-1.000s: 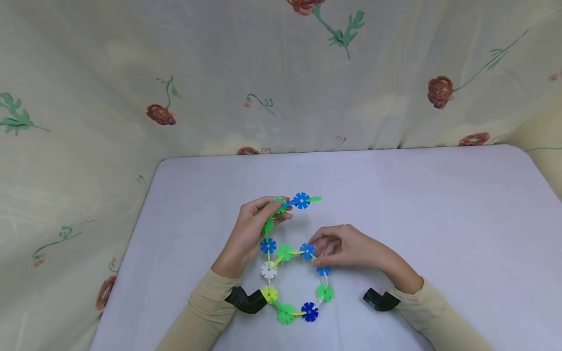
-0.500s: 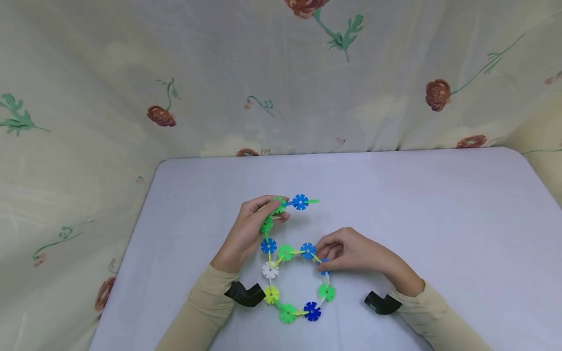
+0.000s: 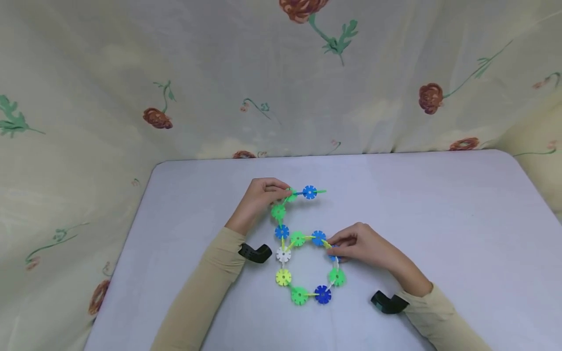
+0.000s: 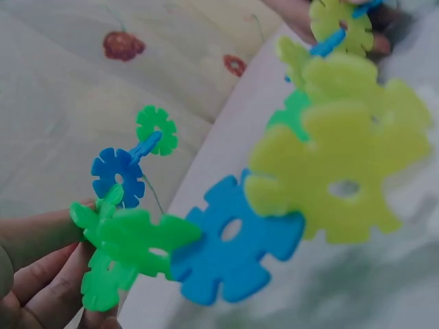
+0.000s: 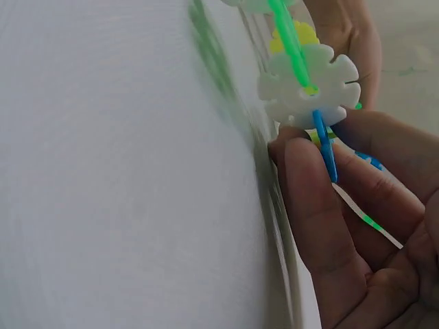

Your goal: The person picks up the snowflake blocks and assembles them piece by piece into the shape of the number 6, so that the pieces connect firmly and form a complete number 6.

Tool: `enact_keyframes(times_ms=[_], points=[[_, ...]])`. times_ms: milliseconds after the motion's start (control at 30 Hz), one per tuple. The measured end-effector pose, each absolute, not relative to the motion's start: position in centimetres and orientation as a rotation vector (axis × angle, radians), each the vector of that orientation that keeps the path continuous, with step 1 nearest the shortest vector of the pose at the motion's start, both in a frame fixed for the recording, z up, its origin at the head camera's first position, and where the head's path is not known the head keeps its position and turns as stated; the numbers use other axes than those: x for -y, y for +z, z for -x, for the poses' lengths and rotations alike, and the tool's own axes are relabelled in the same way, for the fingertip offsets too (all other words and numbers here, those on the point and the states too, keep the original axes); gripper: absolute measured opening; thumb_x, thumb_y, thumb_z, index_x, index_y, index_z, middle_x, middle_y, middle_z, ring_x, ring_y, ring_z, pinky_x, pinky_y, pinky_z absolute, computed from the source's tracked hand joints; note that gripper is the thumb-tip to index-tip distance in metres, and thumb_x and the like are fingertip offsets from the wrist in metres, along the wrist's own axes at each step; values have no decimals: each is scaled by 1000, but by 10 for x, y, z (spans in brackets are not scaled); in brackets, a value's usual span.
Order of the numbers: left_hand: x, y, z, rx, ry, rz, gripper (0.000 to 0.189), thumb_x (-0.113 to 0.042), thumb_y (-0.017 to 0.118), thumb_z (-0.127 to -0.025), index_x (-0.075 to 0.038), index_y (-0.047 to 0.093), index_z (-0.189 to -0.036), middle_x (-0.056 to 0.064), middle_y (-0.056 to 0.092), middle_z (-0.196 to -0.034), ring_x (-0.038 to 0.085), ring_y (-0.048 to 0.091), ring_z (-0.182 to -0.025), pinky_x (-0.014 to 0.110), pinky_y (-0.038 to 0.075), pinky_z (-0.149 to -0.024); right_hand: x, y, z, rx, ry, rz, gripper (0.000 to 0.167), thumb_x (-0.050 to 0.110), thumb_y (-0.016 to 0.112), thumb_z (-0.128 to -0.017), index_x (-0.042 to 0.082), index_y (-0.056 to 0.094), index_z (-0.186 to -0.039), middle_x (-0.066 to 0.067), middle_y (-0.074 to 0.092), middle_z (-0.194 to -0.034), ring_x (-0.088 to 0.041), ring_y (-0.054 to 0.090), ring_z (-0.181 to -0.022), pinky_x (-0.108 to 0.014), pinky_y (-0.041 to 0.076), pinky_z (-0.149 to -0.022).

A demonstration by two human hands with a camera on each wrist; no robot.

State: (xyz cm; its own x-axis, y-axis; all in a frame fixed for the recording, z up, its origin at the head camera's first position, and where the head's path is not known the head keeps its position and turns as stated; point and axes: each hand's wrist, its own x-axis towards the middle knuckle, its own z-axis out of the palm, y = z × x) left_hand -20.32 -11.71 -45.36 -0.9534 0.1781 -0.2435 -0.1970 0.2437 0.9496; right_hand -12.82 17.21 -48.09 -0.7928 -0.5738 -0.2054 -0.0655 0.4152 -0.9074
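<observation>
A chain of interlocking plastic snowflake discs (image 3: 299, 296) in green, blue, yellow and white forms a closed ring with a curved tail rising from its left side. My left hand (image 3: 263, 199) pinches a green disc (image 3: 291, 194) on the tail. Beyond that grip, a blue disc (image 3: 309, 192) and an edge-on green one stick out to the right. On the ring's upper right, my right hand (image 3: 363, 247) pinches a blue disc (image 3: 334, 253), mostly covered by the fingers. The right wrist view shows this blue disc (image 5: 324, 140) edge-on, slotted into a white disc (image 5: 312, 86).
A white-covered table (image 3: 439, 204) lies under the work, with a flower-patterned curtain (image 3: 210, 73) behind it and at the left. Black wrist devices (image 3: 256, 253) sit at both sleeves.
My left hand has moved up and to the right, its grip now nearer the fingertips. The chain has shifted up and right with it. My right hand keeps its pinch on the ring.
</observation>
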Motion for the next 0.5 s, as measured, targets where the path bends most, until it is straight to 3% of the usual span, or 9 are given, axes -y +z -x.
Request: enact_keyframes(times_ms=[233,500], points=[[106,-466,226,-2241,1680,25,16,-17,77,-95,-5,78,-105,0,76,-82,15,63,-75,24,53,-69,-172,-480,130,-2173,-1425,507,27,15,76,-95,-5,76,-113,-19,78,-104,-11,77,-79,-28,65,-73],[104,-472,233,-2293,1614,-2,16,-20,75,-96,-7,79,-106,5,78,-89,14,65,-76,24,54,-69,-172,-481,131,-2201,-1411,446,29,16,76,-94,-4,75,-116,-17,79,-103,-13,78,-80,-26,64,-73]])
